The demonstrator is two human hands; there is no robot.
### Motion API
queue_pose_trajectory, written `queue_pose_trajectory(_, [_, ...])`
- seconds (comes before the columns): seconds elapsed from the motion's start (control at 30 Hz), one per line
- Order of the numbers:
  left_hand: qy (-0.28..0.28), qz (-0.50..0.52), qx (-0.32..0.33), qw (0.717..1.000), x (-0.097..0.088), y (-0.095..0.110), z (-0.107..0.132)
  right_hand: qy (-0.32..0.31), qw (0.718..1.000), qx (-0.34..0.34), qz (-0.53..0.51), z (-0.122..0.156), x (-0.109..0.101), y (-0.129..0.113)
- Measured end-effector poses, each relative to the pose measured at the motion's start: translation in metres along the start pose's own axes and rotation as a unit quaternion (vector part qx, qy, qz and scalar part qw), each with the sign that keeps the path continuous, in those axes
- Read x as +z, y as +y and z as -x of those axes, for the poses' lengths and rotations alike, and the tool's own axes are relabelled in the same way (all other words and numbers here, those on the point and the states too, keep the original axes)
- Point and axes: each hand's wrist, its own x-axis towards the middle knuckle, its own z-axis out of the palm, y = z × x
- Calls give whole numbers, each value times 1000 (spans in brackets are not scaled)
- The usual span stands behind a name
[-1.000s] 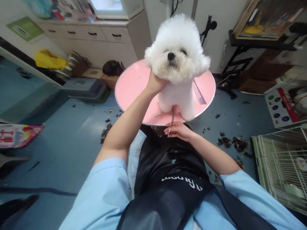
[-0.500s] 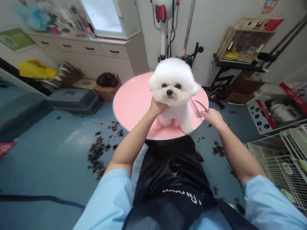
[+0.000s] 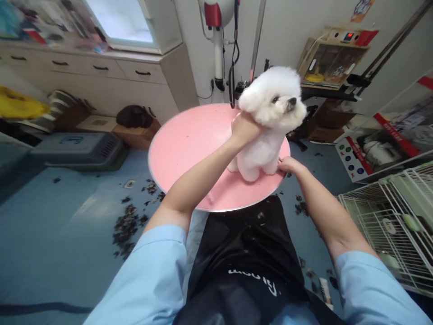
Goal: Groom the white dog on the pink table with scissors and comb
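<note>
A fluffy white dog (image 3: 260,153) stands on a round pink grooming table (image 3: 189,140), its body angled and its head facing right. My left hand (image 3: 248,129) is closed around the fur at its neck, under the ear; some fingers are hidden in the coat. Beside the dog's legs, at the table's right rim, my right hand (image 3: 287,165) is closed on curved scissors (image 3: 280,160). Only a small dark bit of them shows, the rest being hidden by the hand and the dog.
Behind the table rise a dryer stand (image 3: 219,54) and a metal post (image 3: 257,40). A wire cage (image 3: 382,221) stands at the right, a pet carrier (image 3: 77,151) at the left. Dark hair clippings (image 3: 126,228) lie on the floor.
The dog has turned from facing me to facing right. My left hand has shifted from under its chin to its neck; my right hand is lower, and the purple comb is out of sight.
</note>
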Motion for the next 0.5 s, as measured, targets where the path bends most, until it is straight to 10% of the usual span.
queue_pose_trajectory(0.1, [-26,22,37,999,-14,-14,17,-52,991,99,71,15,-20,17])
queue_pose_trajectory(0.23, [102,180,-18,978,-32,-80,76,52,990,125,28,90,-26,63])
queue_pose_trajectory(0.3, [-24,271,-218,937,-24,-112,100,109,984,134,-52,142,-6,80])
queue_pose_trajectory(0.37, [-105,375,-386,836,-5,-133,107,157,973,128,-113,191,25,86])
queue_pose_trajectory(0.43, [-114,461,-419,774,18,-142,99,214,954,148,-145,228,59,83])
queue_pose_trajectory(0.5, [-98,511,-373,768,38,-145,79,231,945,164,-162,255,89,74])
